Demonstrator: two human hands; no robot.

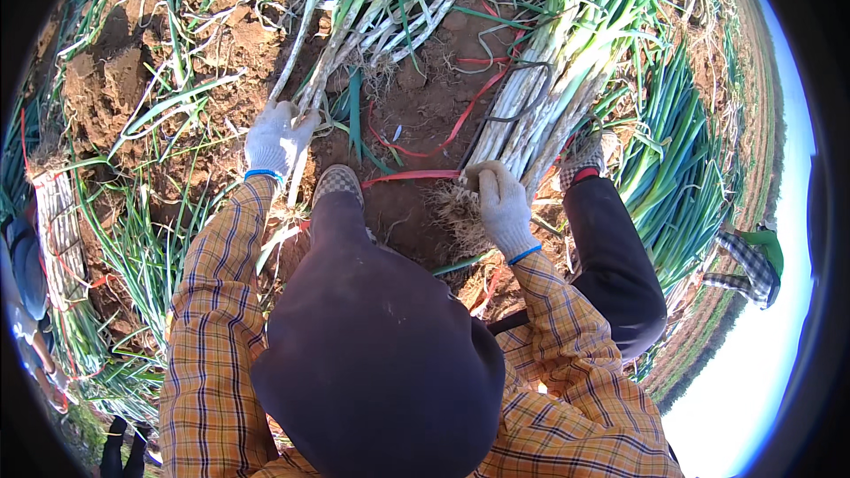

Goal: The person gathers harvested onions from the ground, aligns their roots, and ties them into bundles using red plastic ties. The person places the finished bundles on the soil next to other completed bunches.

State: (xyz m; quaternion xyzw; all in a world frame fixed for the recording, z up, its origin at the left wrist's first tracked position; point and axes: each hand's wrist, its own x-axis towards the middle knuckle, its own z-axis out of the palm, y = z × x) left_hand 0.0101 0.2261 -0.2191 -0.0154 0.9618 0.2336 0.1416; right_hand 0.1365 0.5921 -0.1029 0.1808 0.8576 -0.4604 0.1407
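Note:
My left hand (279, 139), in a white knit glove, is closed around the lower ends of a few long green onions (312, 79). Their stalks run away from me, beside more loose onions (392, 20). In a matching glove, my right hand (503, 206) has its fingers curled against the root end of a large bundle of green onions (531, 113). What is inside those fingers is hidden. Pale roots (461, 212) spread left of this hand. A dark curved band (531, 116) crosses the bundle, and red tape (418, 176) runs over the soil to its base.
My shoes (339, 184) stand on brown soil (412, 113), one beside the large bundle. Leafy onions (677, 166) are piled right. A bundle bound with red tape (63, 232) lies left. People are at both sides, one in a green top (764, 252).

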